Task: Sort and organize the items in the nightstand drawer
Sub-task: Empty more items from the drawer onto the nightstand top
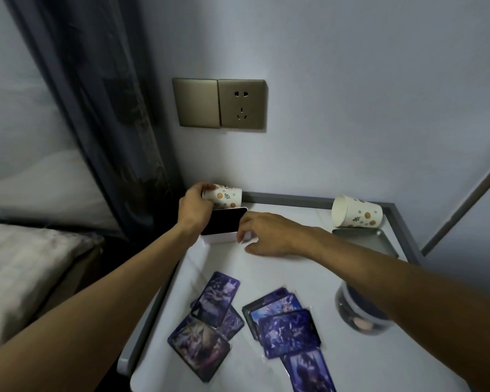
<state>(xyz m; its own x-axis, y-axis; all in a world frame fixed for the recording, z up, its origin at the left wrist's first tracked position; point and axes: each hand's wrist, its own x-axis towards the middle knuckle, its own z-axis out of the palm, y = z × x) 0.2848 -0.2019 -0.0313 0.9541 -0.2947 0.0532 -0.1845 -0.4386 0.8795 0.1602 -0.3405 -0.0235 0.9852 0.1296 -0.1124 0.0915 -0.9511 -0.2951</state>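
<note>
Clutter is seen in the head view, spread over the white nightstand top [238,264], which is edged by a raised grey rim; the drawer itself is not shown. At the back left corner a paper cup [227,197] lying on its side is gripped at its base by the left hand [194,207], fingers curled round it, presumably so that it can be lifted clear or stood upright. Just in front of it a white box [224,227] with a black top is pinched at its right end by the right hand [266,234], thumb above and fingertips on the near face, apparently to steady or slide it. A second paper cup [355,213] is tipped over at the back right, just behind a flat metal tin [374,244]. Nearer the camera, purple picture cards [210,315] are fanned out in two loose heaps, judged still unsorted, and a clear jar [357,321] is partly hidden under the right forearm. No brand or writing can be read: only dots and sprigs are printed on the cups, and only artwork is made out on the cards. A wall socket [242,104] is set in the wall above
</note>
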